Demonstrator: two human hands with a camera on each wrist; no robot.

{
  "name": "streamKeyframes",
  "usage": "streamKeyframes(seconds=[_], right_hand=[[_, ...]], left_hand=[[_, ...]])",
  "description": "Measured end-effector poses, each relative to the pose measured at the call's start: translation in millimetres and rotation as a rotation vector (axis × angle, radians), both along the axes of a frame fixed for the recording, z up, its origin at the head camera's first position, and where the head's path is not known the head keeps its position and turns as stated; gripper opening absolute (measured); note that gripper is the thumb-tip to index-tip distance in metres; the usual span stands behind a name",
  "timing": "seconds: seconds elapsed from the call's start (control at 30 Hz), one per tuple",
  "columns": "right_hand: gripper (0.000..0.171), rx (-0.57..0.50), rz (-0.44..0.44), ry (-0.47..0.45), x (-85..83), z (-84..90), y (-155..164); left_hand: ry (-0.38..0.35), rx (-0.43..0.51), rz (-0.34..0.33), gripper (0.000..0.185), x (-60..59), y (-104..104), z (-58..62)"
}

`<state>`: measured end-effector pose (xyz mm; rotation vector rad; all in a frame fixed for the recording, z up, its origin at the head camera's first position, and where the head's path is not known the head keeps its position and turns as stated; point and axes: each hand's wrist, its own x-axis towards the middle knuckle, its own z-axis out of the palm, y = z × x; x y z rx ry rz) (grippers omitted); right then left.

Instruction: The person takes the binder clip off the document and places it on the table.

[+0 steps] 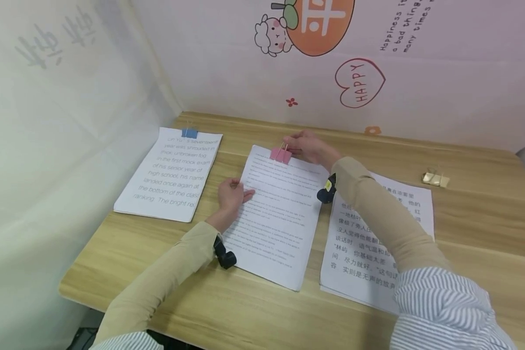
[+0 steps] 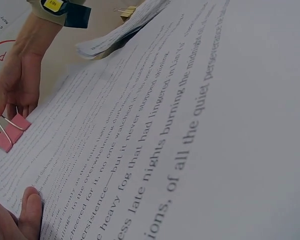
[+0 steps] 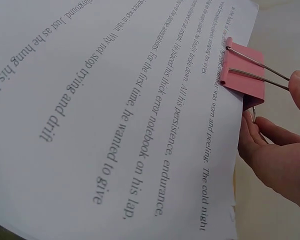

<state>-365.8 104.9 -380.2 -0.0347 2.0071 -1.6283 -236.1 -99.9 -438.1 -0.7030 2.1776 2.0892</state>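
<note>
A stack of printed English sheets [image 1: 274, 214] lies in the middle of the wooden desk [image 1: 253, 311]. A pink binder clip [image 1: 281, 154] sits on the stack's top edge. My right hand [image 1: 298, 145] pinches the clip's wire handles between thumb and fingers. In the right wrist view, the right hand [image 3: 277, 107] holds the wires of the pink binder clip [image 3: 242, 80], which bites the edge of the sheets [image 3: 115, 100]. My left hand [image 1: 233, 193] rests on the stack's left edge and holds it down. In the left wrist view, the left hand [image 2: 26, 212] touches the sheets [image 2: 190, 125].
Another printed stack [image 1: 168, 172] with a blue clip [image 1: 189, 132] lies at the left. A stack with Chinese text [image 1: 363, 253] lies at the right under my right forearm. A gold clip [image 1: 435, 179] sits at the far right. Printed fabric walls close the back and left.
</note>
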Motion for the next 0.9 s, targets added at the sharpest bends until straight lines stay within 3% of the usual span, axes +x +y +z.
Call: streamKeyframes(seconds=[0.9], right_hand=[[0.049, -0.042, -0.155, 0.045, -0.7, 0.9, 8.6]], left_hand=[[0.022, -0.035, -0.002, 0.027, -0.8, 1.4, -4.1]])
